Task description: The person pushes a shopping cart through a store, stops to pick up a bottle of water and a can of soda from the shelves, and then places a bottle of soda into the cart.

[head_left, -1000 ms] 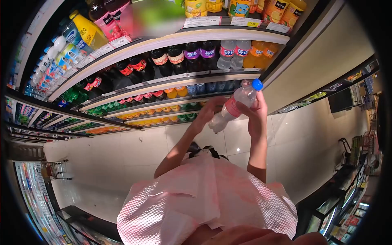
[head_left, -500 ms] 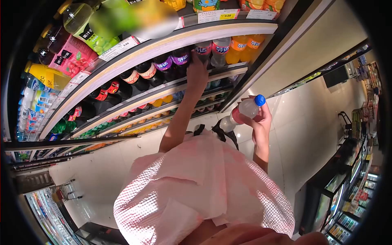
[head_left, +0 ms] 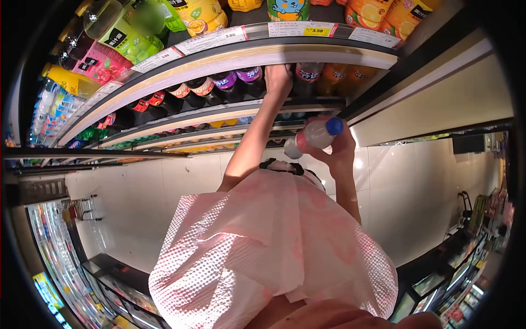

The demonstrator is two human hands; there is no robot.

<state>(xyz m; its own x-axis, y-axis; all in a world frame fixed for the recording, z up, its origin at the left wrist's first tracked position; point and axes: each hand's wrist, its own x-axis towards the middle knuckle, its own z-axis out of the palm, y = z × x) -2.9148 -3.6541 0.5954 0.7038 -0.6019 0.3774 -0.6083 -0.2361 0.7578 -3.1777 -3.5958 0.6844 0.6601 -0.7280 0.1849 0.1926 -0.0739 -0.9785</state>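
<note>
My left hand [head_left: 278, 81] reaches into the second shelf row, between a purple-labelled dark bottle [head_left: 250, 75] and a bottle with a pink and dark label [head_left: 308, 74]. Its fingers are hidden under the shelf edge above. Lower and to the right, my right hand [head_left: 335, 152] is wrapped round a clear bottle [head_left: 318, 135] with a blue cap and a pink label, held tilted in front of the shelves. Orange bottles [head_left: 334, 78] stand in shade at the right end of the same row.
The top shelf edge [head_left: 219, 55] with price tags curves above my left hand and holds large juice bottles [head_left: 118, 33]. A pale side panel [head_left: 433, 93] borders the shelves on the right. Tiled floor [head_left: 405, 181] lies below, with dark display cases [head_left: 129, 282] behind me.
My left hand has gone deeper into the row, its fingers now out of sight. My right hand and its bottle have moved left and closer to the shelves. The view has shifted.
</note>
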